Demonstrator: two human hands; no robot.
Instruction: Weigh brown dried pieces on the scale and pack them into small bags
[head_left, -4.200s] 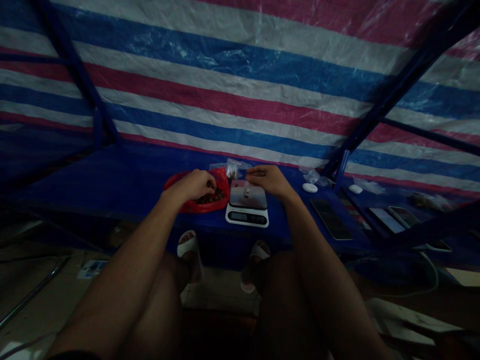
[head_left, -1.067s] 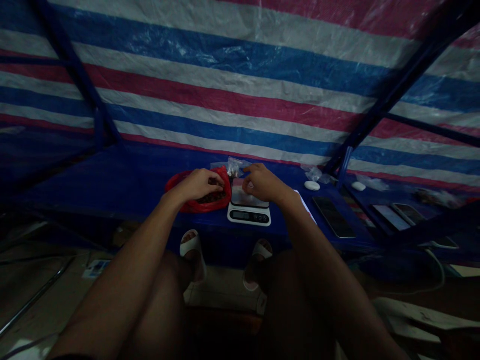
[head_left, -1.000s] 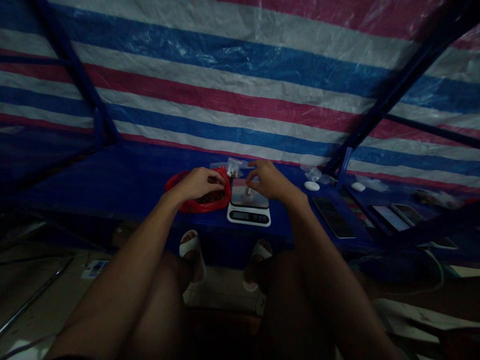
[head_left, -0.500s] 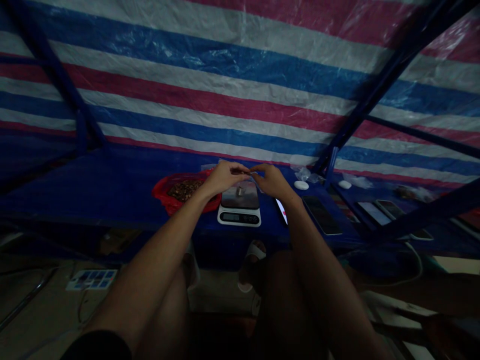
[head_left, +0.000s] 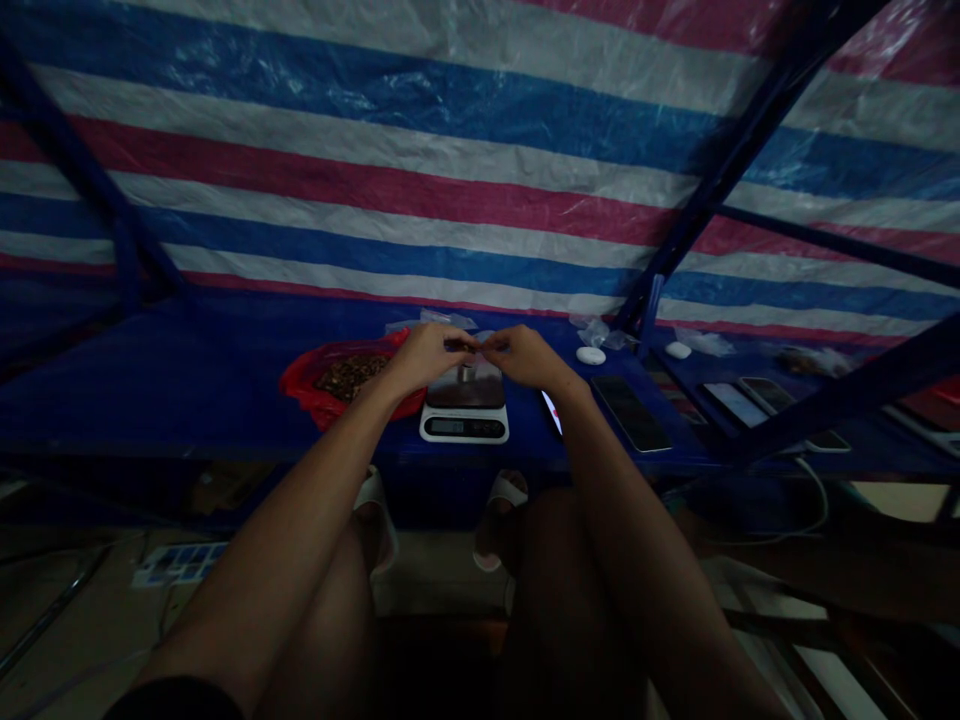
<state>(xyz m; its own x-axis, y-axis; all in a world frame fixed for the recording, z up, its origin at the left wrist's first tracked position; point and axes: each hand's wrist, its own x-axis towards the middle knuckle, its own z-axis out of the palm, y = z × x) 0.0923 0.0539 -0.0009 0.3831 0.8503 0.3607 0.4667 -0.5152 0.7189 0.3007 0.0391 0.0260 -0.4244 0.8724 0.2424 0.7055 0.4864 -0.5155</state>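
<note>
My left hand (head_left: 429, 352) and my right hand (head_left: 523, 356) meet above a small white digital scale (head_left: 463, 424) on the blue table (head_left: 187, 390). Both hands are closed in a pinch on a small clear thing between them, too small to name. A tiny object stands on the scale's platform under the hands. Left of the scale lies a red plastic bag (head_left: 311, 385) holding small brown pieces (head_left: 346, 375).
Several phones (head_left: 630, 412) lie on the table to the right, with two small white round objects (head_left: 590, 355) and clear plastic bags behind them. Blue metal frame bars (head_left: 701, 195) cross in front of a striped tarp wall. My sandalled feet (head_left: 502, 500) rest below the table.
My left hand left the red bag and moved right to meet my right hand above the scale. The view has drifted right, showing the bag's contents.
</note>
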